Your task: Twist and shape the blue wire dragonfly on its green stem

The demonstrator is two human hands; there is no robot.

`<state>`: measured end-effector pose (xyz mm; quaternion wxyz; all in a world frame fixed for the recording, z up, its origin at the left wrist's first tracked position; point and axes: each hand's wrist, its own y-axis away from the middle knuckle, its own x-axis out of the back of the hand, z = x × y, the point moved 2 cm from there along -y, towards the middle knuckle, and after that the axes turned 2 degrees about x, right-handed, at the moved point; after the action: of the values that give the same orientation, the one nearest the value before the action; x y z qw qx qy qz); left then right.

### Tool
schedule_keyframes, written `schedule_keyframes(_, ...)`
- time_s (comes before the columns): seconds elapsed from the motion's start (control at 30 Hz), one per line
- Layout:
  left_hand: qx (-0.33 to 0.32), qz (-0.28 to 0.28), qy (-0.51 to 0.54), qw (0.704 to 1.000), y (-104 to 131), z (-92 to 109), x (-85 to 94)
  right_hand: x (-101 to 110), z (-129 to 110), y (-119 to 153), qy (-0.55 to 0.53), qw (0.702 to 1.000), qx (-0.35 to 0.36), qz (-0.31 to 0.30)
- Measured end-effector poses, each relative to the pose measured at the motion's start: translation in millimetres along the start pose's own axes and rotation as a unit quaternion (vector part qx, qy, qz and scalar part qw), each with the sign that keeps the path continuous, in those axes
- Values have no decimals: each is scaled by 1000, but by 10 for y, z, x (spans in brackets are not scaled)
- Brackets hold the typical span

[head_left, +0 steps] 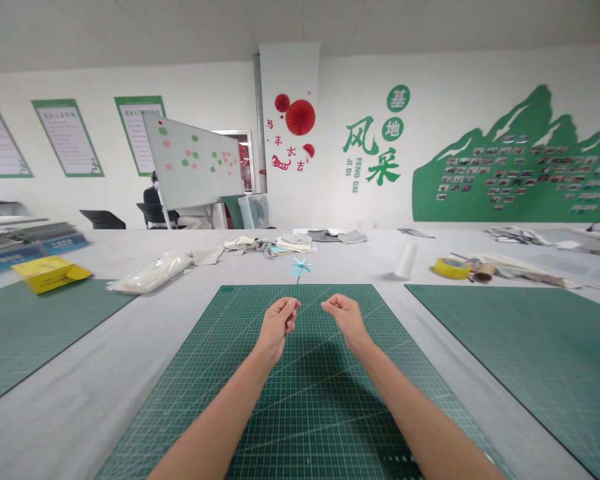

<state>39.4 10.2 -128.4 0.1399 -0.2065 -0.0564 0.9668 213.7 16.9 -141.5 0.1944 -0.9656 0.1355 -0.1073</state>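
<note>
My left hand [279, 325] is closed in a pinch above the cutting mat. From its fingertips rises a thin stem topped by a small light-blue artificial flower [302, 266] with narrow, spread petals. The part of the stem inside the fingers is hidden. A short gap to the right, my right hand [349, 321] is also pinched, thumb against forefinger; whatever it holds, if anything, is too small to make out. Both forearms reach over the green gridded cutting mat [310, 413], and the hands are apart from each other.
More green mats lie left [45, 333] and right [525, 347]. Beyond are a yellow box [51, 273], a clear plastic packet [153, 272], fabric scraps [337, 236], a white roll [407, 261], yellow tape [451, 268] and a cardboard tube [484, 272]. Behind a whiteboard [195, 163], someone sits.
</note>
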Motion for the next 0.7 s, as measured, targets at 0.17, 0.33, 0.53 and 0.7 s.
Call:
schedule_keyframes(0.17,-5,5,-5,1000,-9,-4,10,51,77,-36,14,1000,0,12)
schedule_keyframes(0.33,-7,7,-13,1000,-5,-4,17,103,157,-70,29,999,-6,18)
schedule_keyframes(0.53,-17,8,-27,999,-12,14,12,174,248,-115,52,998,-8,41)
schedule_keyframes(0.7,-16,13,-33,999,-8,27,15,234,352,-161,57,997,-21,50)
